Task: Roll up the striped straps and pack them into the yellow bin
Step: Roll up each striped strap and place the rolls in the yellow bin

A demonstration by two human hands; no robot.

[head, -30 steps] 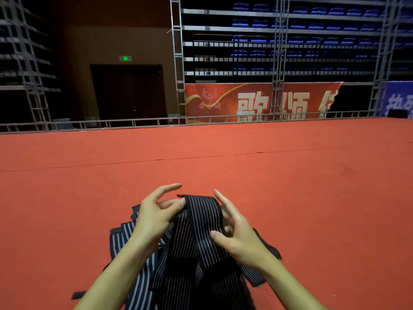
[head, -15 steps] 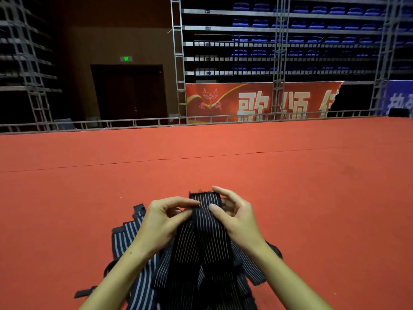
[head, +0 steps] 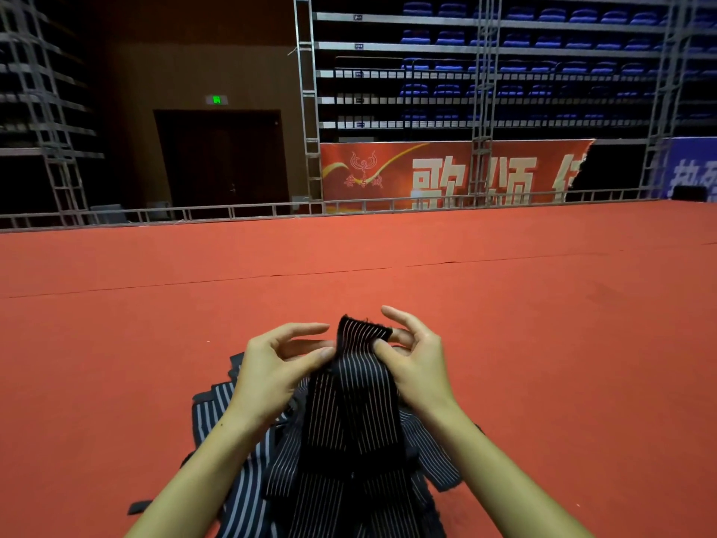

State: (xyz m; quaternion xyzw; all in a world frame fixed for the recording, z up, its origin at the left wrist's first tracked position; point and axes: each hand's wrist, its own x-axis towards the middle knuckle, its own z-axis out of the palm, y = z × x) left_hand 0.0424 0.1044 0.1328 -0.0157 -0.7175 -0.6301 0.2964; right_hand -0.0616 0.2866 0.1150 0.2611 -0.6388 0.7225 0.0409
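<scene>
A black strap with thin white stripes point(head: 355, 386) rises from a heap of striped straps point(head: 248, 483) lying on the red carpet in front of me. My left hand point(head: 271, 372) pinches the strap's left edge near its top end between thumb and fingers. My right hand point(head: 417, 363) pinches the right edge near the top, thumb in front, fingers behind. The strap's free end stands up between both hands. The yellow bin is out of view.
Red carpet point(head: 543, 343) spreads all around, with a seam line running across it further out. A metal truss rail point(head: 232, 213) borders the far edge. Beyond stand truss towers, a red banner point(head: 446, 174), blue seats and a dark door.
Both hands have closed in on the strap's top end and now pinch it from either side. The strap end has been raised and stands higher than before.
</scene>
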